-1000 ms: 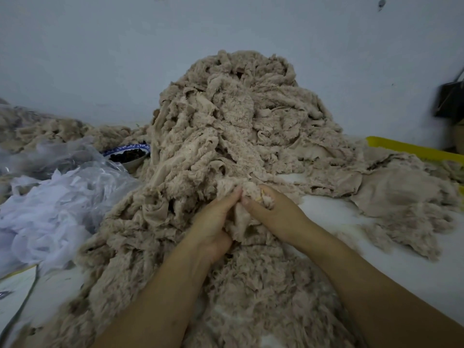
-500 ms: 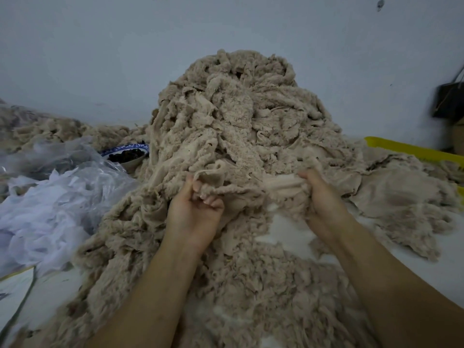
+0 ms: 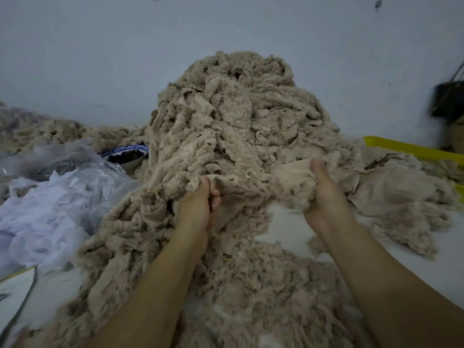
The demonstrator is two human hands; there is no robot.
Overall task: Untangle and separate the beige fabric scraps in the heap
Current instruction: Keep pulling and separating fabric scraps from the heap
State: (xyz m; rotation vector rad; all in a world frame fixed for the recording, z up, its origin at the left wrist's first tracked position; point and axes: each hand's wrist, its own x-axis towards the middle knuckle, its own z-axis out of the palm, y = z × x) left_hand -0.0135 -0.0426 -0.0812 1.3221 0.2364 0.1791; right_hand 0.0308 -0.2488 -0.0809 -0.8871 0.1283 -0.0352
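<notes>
A tall heap of tangled beige fabric scraps (image 3: 233,121) rises against the wall in the middle. My left hand (image 3: 200,202) grips a fold of beige fabric at the heap's lower front, fingers curled into it. My right hand (image 3: 324,189) holds a bunched beige scrap (image 3: 293,177) pulled out to the right of the heap, thumb up along it. Loose beige scraps (image 3: 251,285) cover the white surface between my forearms, and flatter beige pieces (image 3: 401,192) lie to the right.
A pile of white fabric and clear plastic (image 3: 50,197) lies at the left. A blue-rimmed bowl (image 3: 125,154) with dark contents sits behind it. A yellow tray edge (image 3: 411,149) shows at the right, a dark bag (image 3: 449,99) hangs on the wall.
My hands, together at the heap's front a second ago, have drawn apart. The right hand has pulled a scrap out to the right while the left keeps its hold on the heap.
</notes>
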